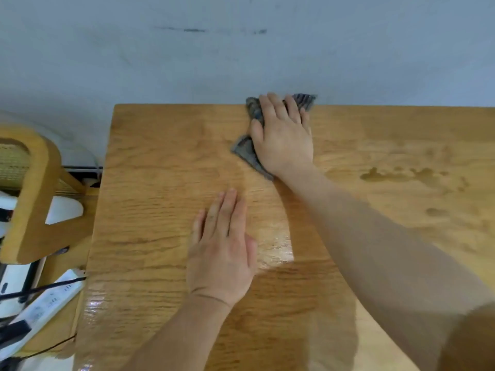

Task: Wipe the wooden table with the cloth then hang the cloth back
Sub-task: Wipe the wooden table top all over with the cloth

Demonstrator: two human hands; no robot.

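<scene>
Right hand: the right hand [284,140] lies flat on top of the cloth, fingers straight and close together, pointing at the wall. It's pressing down, not gripping, and the arm reaches in across the table from the lower right.

Cloth: a grey cloth [244,150], kinda crumpled, sits at the far edge of the table right up against the wall. Most of it is hidden under the palm. One corner pokes out past the fingertips and another sticks out on the left by the thumb and wrist.

Left hand: the left hand [222,253] is palm down on bare wood, nearer the person and a bit left of the other hand. Fingers are flat and together, holding nothing, and it isn't touching the cloth.

Table: the wooden table [160,183] has light oak-ish grain and fills most of the view. There's a glossy sheen on the near part around the left hand.

Wet patches: some darker damp blotches [396,175] sit over on the right side, well apart from the cloth.

Wall: a pale blue-grey wall [241,62] runs along the far table edge, with a few dark scuff marks [192,30] higher up.

Chair: a wooden chair [34,210] with a woven cane back stands just off the table's left edge.

Floor stuff: a white power strip [45,306] lies down by the chair with a black cable [40,289] running across it.
</scene>
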